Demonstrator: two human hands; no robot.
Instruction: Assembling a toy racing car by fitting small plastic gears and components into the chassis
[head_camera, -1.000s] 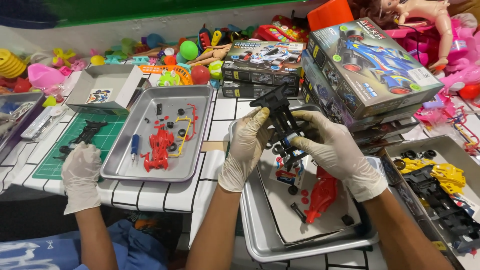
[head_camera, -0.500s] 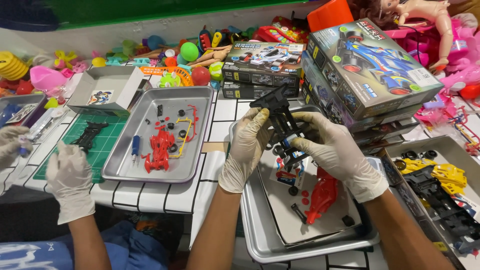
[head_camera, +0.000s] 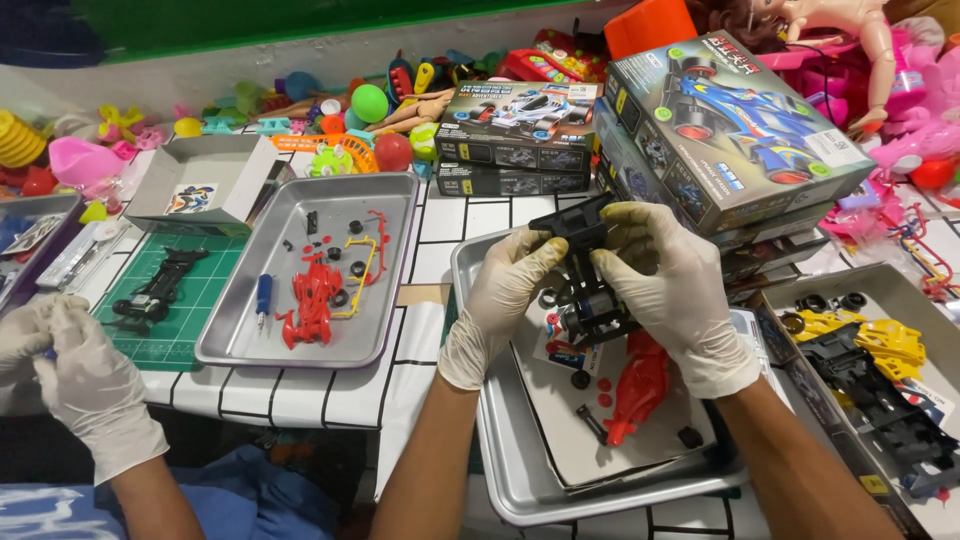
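Hands (head_camera: 590, 290) around black chassis (head_camera: 585, 270) above tray (head_camera: 520, 470)

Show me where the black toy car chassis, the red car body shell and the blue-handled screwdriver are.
black toy car chassis (head_camera: 592, 300), head view, on its middle section between the two gloved hands.
red car body shell (head_camera: 638, 388), head view, on its middle.
blue-handled screwdriver (head_camera: 263, 296), head view, on the blue handle.

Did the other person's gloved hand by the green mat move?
Yes. The co-worker's gloved hand slid left, off the green cutting mat toward the picture's left edge, joining their other hand.
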